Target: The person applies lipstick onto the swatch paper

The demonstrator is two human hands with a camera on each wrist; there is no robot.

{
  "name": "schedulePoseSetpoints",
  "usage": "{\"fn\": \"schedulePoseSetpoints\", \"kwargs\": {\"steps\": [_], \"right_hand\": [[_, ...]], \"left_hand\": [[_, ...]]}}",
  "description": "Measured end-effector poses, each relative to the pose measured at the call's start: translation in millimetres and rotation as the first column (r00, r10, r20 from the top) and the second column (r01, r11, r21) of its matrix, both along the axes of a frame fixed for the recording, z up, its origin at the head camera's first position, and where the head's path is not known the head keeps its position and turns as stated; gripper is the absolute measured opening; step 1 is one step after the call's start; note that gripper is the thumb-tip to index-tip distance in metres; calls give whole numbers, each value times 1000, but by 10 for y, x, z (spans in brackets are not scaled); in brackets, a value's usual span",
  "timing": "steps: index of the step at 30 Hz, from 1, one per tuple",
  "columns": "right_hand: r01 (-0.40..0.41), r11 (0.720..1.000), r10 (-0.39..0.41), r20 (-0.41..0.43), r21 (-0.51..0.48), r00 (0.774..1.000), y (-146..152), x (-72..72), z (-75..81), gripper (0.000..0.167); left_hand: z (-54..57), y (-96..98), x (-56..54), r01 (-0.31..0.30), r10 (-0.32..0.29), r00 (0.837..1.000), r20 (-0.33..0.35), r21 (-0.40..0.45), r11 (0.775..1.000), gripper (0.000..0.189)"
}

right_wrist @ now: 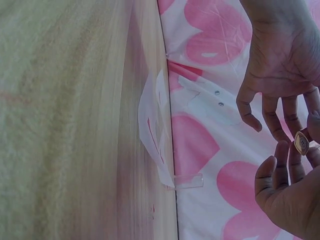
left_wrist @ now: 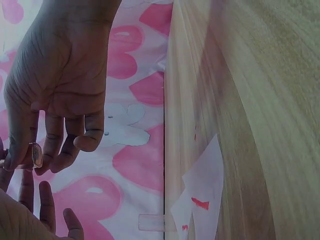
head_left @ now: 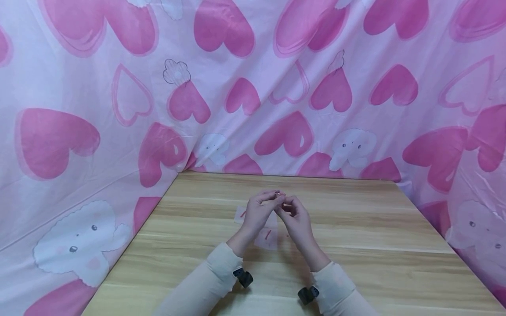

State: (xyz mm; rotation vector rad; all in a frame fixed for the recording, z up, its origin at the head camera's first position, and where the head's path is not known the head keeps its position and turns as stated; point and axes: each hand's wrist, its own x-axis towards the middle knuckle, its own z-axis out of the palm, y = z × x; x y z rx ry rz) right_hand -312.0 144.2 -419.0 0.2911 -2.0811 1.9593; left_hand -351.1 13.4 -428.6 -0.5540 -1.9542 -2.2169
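Both hands meet above the table, fingertips together around a small lipstick tube (head_left: 277,192). My left hand (head_left: 258,213) pinches it from one side; my right hand (head_left: 297,216) pinches it from the other. In the left wrist view, the tube's clear, angular end (left_wrist: 37,155) shows beside the thumb and fingers. Its gold-toned oval end (right_wrist: 301,143) faces the right wrist camera, while fingers cover most of the body. Below the hands lies white paper (head_left: 266,239) with red strokes, partly hidden by the left hand in the head view.
A clear rectangular piece (right_wrist: 189,181), perhaps a cap, is near the paper. Small red marks (right_wrist: 153,212) show on the wooden table (head_left: 379,245). A pink heart-patterned cloth (head_left: 284,131) hangs behind the table and along both sides.
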Motion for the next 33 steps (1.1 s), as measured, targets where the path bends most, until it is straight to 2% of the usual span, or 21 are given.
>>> {"fn": "schedulePoseSetpoints", "kwargs": {"steps": [9,15,20,22,25,30,32,33], "right_hand": [[6,1000,-7,35,5,999,16,2,-31,19],[4,1000,-3,51,-2,999,29,1,-18,20],[5,1000,-4,57,-12,998,80,-150,-218,24],[16,1000,-15,57,-20,998,104,-219,-310,26],[36,998,-34,46,-46,998,126,-238,-337,29],[58,993,-54,47,-98,997,171,-254,-346,29],[63,992,-57,55,-111,997,183,-258,-340,29],[63,991,-56,57,-121,997,186,-261,-339,28]], "left_hand": [[-1,-29,-40,-9,9,1000,3,-122,993,26],[16,-46,-69,16,-11,999,34,-156,988,28],[37,-67,-92,38,-24,996,82,-176,984,32],[36,-77,-113,34,-19,997,78,-197,980,33],[21,-105,-164,15,0,998,66,-231,973,35],[0,-183,-348,-73,94,994,54,-308,949,45],[10,-213,-449,-110,134,990,39,-370,922,48],[16,-226,-501,-124,148,989,27,-413,902,49]]}}
